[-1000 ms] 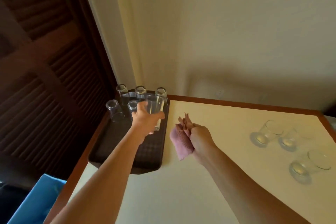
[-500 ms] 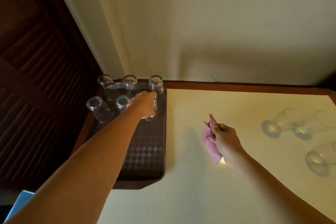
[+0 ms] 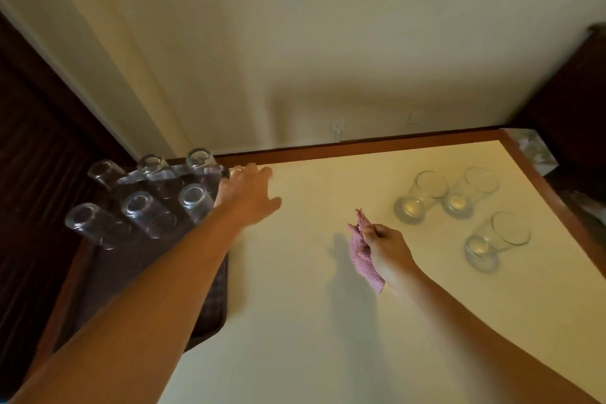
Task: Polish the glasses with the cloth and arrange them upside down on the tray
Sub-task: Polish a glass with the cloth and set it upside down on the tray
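A dark tray [image 3: 210,308] lies on the left side of the cream table. Several clear glasses stand upside down on its far end in two rows; the nearest-right one [image 3: 193,203] is beside my wrist. My left hand [image 3: 249,193] hovers empty just right of the tray, fingers spread over the table. In my right hand [image 3: 387,249] I grip a pink cloth [image 3: 362,249] above the table's middle. Three glasses [image 3: 423,197] [image 3: 469,190] [image 3: 495,239] stand upright at the right.
The table [image 3: 295,321] has a brown wooden rim and abuts a cream wall. Dark louvred doors fill the left. A tissue box [image 3: 533,149] sits beyond the far right corner, beside dark furniture.
My left hand set the glass upside down on the tray, let go and has moved right off the tray. My right hand has carried the cloth toward the upright glasses.
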A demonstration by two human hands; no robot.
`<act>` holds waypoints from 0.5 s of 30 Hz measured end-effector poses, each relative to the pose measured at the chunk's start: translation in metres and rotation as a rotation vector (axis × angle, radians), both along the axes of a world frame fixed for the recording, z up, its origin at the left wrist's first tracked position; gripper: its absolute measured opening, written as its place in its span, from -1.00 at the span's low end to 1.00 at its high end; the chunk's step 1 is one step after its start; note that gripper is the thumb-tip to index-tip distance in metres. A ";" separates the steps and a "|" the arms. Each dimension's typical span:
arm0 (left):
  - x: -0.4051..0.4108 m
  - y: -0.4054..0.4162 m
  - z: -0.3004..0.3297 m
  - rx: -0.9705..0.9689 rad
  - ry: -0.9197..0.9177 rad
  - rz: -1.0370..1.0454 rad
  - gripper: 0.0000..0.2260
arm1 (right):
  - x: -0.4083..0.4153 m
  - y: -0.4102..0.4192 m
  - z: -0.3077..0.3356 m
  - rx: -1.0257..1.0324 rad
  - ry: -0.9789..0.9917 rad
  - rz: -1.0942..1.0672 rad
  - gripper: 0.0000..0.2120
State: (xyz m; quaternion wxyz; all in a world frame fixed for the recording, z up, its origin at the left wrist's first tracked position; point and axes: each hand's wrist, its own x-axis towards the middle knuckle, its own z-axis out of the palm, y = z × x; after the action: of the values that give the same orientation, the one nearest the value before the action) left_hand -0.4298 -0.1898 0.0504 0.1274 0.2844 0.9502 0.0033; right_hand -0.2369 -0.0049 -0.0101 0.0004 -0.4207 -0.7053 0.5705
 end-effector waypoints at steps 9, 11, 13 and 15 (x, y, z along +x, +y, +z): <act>0.138 0.236 -0.049 0.694 -0.509 0.192 -0.08 | 0.105 0.135 0.006 -0.042 0.013 -0.001 -0.69; 0.155 0.271 -0.065 0.800 -0.531 0.293 -0.01 | 0.127 0.159 -0.001 -0.070 0.018 0.014 -0.68; 0.157 0.286 -0.078 0.875 -0.541 0.367 -0.08 | 0.139 0.168 -0.008 -0.106 0.039 0.021 -0.69; 0.160 0.299 -0.086 0.937 -0.529 0.432 -0.20 | 0.147 0.178 -0.011 -0.121 0.072 0.005 -0.70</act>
State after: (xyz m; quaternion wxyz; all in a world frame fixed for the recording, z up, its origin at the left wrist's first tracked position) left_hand -0.2699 0.1088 -0.0352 0.2174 0.0998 0.8195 0.5207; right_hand -0.0901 0.1734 -0.0215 -0.0012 -0.3972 -0.6702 0.6270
